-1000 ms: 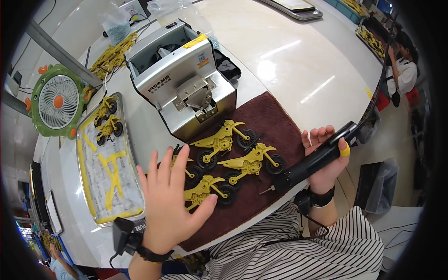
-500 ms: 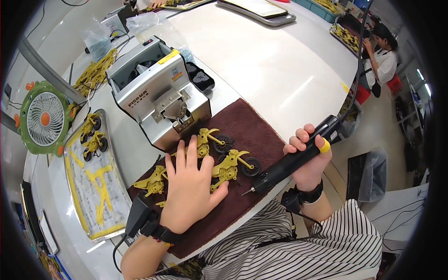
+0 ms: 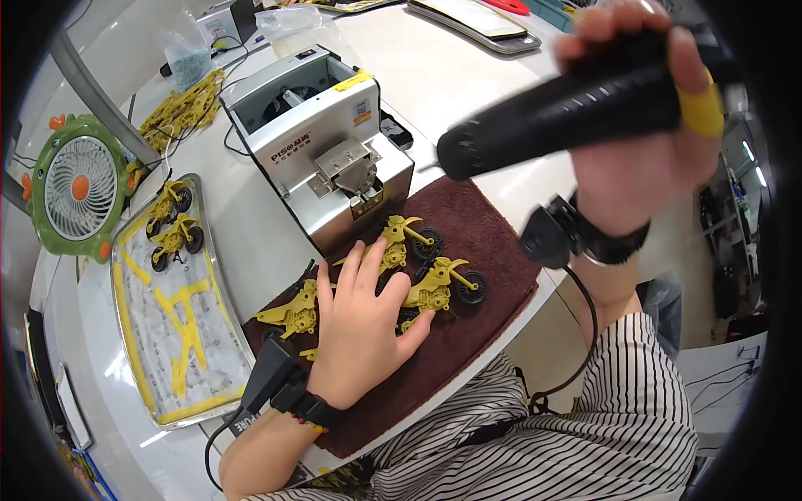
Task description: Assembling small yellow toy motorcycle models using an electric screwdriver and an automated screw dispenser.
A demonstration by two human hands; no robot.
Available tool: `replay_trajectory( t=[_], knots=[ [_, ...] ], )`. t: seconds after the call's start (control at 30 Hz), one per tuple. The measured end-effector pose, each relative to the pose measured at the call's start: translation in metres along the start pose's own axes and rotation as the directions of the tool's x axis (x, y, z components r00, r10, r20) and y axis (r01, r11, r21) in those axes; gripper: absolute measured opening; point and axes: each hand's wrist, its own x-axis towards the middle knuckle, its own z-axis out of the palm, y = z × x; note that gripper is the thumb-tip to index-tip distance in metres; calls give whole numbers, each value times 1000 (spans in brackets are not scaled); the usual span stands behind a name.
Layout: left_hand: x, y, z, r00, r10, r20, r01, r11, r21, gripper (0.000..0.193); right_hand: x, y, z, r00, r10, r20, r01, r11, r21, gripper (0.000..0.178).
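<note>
My right hand is wrapped around a black electric screwdriver, lifted close to the camera and partly blurred. Its thin bit points left, toward the silver screw feeder. My left hand lies with fingers spread over several yellow toy motorcycles on the dark red mat. One toy motorcycle with a black front wheel is beside my thumb. Another toy motorcycle sits by the fingertips, and a third toy motorcycle lies left of the hand. My palm hides part of the group.
On the left, a metal tray with yellow tape holds two toy motorcycles. Behind it stands a green fan. Yellow parts and a bag of small pieces lie farther back. A shallow tray is at the far edge.
My right hand has raised the screwdriver from beside the mat, up and toward the camera. My left hand stays spread on the toy motorcycles. The whole view has shifted slightly.
</note>
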Motion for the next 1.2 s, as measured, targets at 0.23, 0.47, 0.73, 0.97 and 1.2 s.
replay_trajectory(
  t=[0.23, 0.47, 0.73, 0.97, 1.2],
  knots=[
    [-2, -15, -2, 1000, -3, -6, 3, 998, -58, 35, 5, 50, 54, 942, 328, -75, -331, 943, -35, 11],
    [-4, -12, 0, 999, 21, -44, -21, 1000, -12, 37, 11, 82, 36, 946, 279, 162, -281, 960, -16, 10],
    [-8, -12, 1, 994, 21, -112, -31, 995, -94, 40, -8, 50, 26, 884, 413, 220, -331, 883, -332, 12],
    [-6, -11, 1, 999, 23, -44, -22, 1000, 20, 46, -34, 55, 14, 886, 425, 187, -366, 887, -281, 14],
    [-6, -11, -1, 998, 19, -59, -21, 999, -35, 45, -47, 60, 12, 857, 483, 182, -435, 865, -248, 15]
  ],
)
